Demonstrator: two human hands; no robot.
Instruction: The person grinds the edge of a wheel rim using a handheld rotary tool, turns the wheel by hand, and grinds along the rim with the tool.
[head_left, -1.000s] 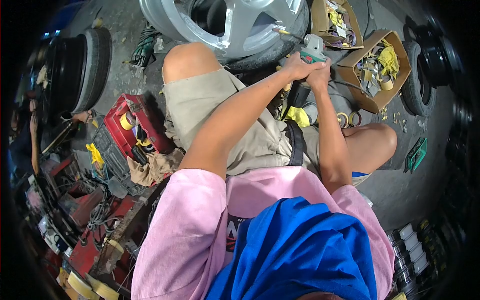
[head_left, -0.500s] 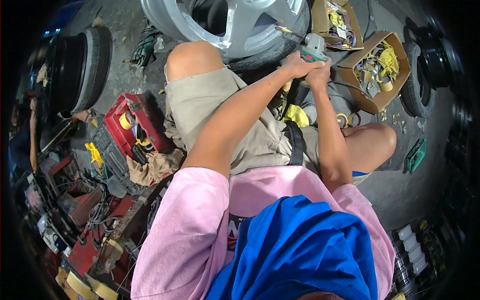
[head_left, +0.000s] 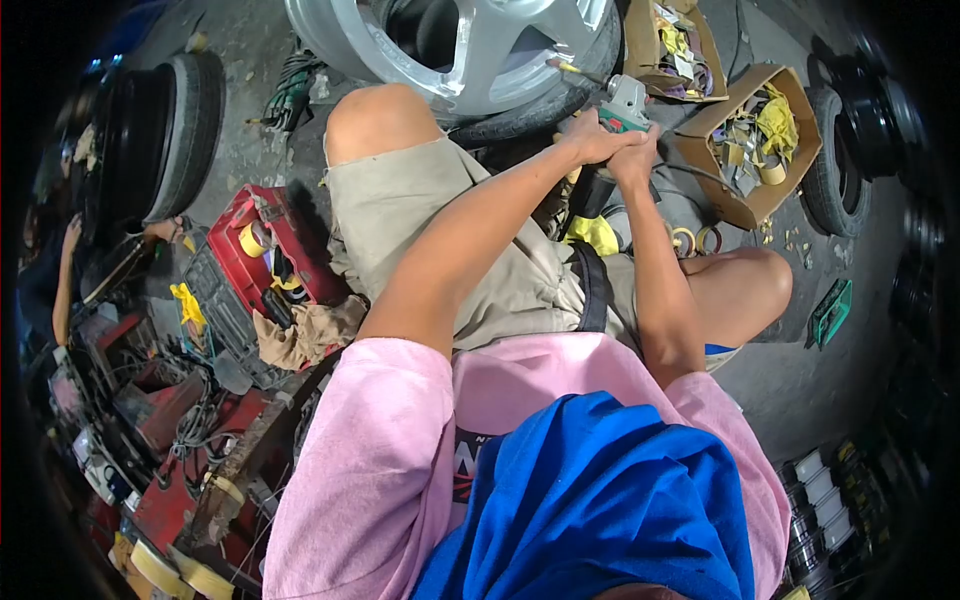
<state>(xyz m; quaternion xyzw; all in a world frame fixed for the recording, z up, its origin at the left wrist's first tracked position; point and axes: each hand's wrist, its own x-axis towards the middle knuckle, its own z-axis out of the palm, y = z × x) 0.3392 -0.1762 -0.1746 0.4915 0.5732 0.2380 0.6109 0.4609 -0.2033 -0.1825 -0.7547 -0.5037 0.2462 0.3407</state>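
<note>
My left hand [head_left: 597, 141] and my right hand [head_left: 634, 156] are closed together around a green and grey power tool [head_left: 626, 103]. From the tool's head a thin shaft with a yellowish, brush-like tip [head_left: 563, 66] points left, over a spoke area of the silver wheel rim [head_left: 480, 72]. Whether that tip touches the metal cannot be told. The rim lies on a black tire [head_left: 530, 122] in front of my knees. Part of the tool's dark lower body hangs below my hands.
Two cardboard boxes [head_left: 748, 205] of scraps stand right of the tool, by a cable. A red toolbox [head_left: 232, 218], tan cloth [head_left: 300, 335] and tires [head_left: 195, 140] lie left. Another person's arm [head_left: 66, 285] shows at the far left. A green tool [head_left: 832, 313] lies right.
My hands and the tool have shifted slightly down and left, with the tip still over the rim. The other person's arm at the far left has moved a little.
</note>
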